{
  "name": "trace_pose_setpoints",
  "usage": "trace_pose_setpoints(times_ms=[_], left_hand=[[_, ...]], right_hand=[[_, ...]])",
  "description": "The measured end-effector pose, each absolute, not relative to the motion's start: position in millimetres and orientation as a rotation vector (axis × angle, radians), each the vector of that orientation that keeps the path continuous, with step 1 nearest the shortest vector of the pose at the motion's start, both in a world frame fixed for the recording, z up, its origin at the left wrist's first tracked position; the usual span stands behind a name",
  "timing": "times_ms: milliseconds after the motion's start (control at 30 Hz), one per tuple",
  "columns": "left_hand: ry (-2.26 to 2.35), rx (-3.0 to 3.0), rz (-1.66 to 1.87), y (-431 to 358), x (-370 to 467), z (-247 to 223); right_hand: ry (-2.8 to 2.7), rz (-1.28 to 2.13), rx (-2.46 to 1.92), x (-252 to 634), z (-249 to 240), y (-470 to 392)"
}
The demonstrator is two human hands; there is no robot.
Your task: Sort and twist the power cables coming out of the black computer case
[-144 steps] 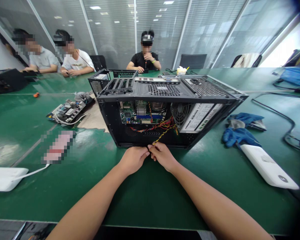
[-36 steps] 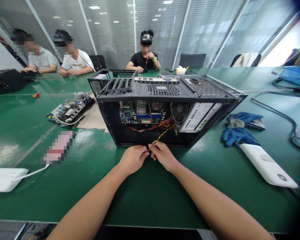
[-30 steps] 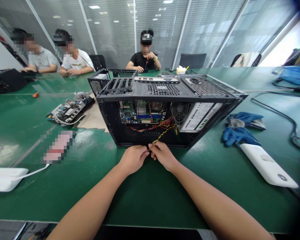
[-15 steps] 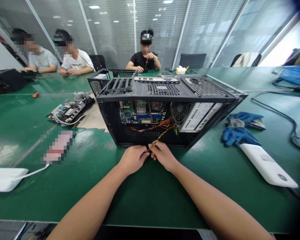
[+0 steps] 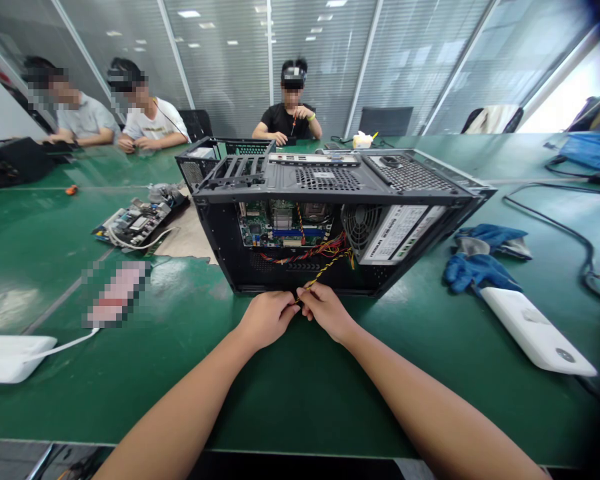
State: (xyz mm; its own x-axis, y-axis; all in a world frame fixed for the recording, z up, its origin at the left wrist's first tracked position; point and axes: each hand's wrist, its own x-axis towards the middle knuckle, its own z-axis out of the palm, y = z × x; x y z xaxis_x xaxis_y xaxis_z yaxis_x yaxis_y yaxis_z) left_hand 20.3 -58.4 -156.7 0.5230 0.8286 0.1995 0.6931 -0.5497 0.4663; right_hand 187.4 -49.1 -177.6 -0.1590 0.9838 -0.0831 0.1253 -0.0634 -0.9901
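A black computer case lies open in front of me, its open side facing my hands. Inside are a green motherboard and a power supply with a fan. From the power supply a twisted yellow and black cable runs out over the case's lower edge. My left hand pinches the end of this cable. Close beside it, my right hand is closed on the same cable with thumb and fingers. The tip between the fingers is mostly hidden.
Left of the case lies a loose circuit board on cardboard. A blurred pink phone is wired to a white power bank. On the right are blue gloves and another white power bank. Several people sit across the green table.
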Motion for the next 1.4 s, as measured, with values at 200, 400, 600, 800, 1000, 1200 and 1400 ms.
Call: trace_pose_setpoints(times_ms=[200, 400, 600, 800, 1000, 1200, 1400], left_hand=[[1.271, 2.43, 0.566, -58.6, 21.0, -154.9], [1.274, 2.443, 0.576, -58.5, 20.6, -155.4], [1.269, 2.433, 0.562, -58.6, 20.8, -156.0], [1.256, 2.436, 0.574, -58.3, 20.5, -157.3], [1.245, 2.427, 0.574, -58.6, 20.5, -156.5], [1.258, 2.421, 0.568, -58.4, 21.0, -156.3], [1.256, 2.436, 0.562, -58.6, 21.1, -157.0]], right_hand=[[-1.396, 1.319, -1.279, 187.4, -175.3, -50.0], [-1.393, 1.32, -1.272, 187.3, -175.7, -50.2], [-1.397, 1.326, -1.27, 186.8, -175.2, -50.1], [-1.4, 1.322, -1.279, 187.6, -176.2, -49.5], [-1.402, 1.323, -1.275, 187.6, -176.0, -49.3], [-1.402, 1.328, -1.273, 187.2, -175.0, -49.7], [-1.405, 1.32, -1.279, 187.1, -174.9, -50.3]])
